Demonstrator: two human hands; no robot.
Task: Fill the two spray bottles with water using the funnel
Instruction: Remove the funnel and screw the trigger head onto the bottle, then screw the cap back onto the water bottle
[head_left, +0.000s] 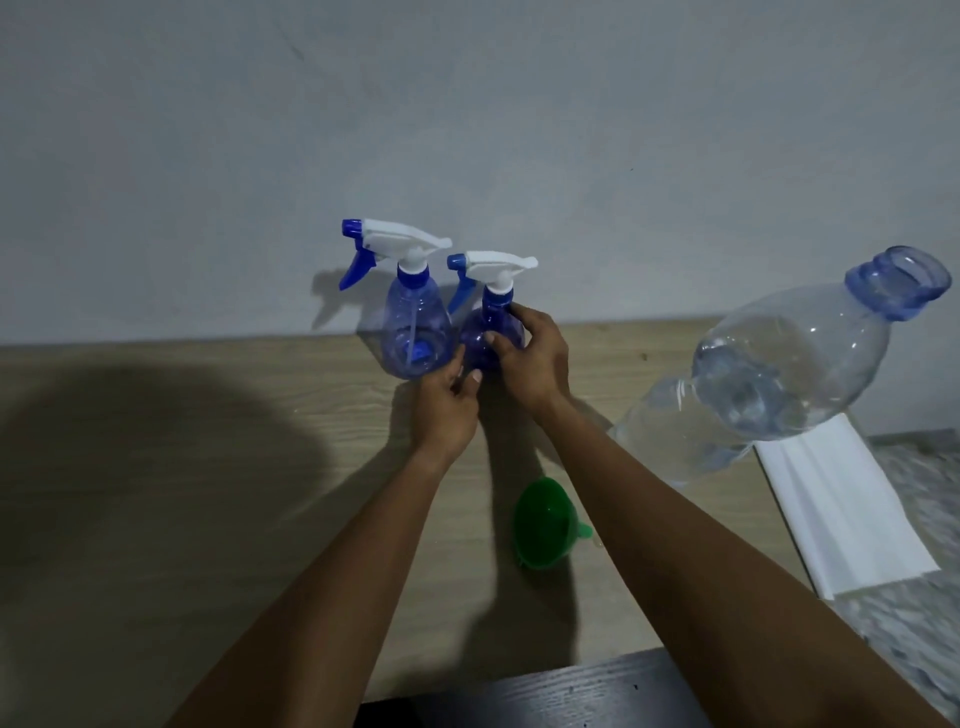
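Since its trigger head is on, the smaller spray bottle stands on the table by the wall. The right hand wraps its shoulder and the left hand curls at its base, probably bracing it for unscrewing. The taller spray bottle touches it; the funnel lies nearer, with the open water bottle to the right.

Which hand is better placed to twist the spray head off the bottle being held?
Right, probably. The right hand grips the smaller spray bottle high, fingertips by the blue collar under the spray head. The left hand holds it low at the base, better for steadying.
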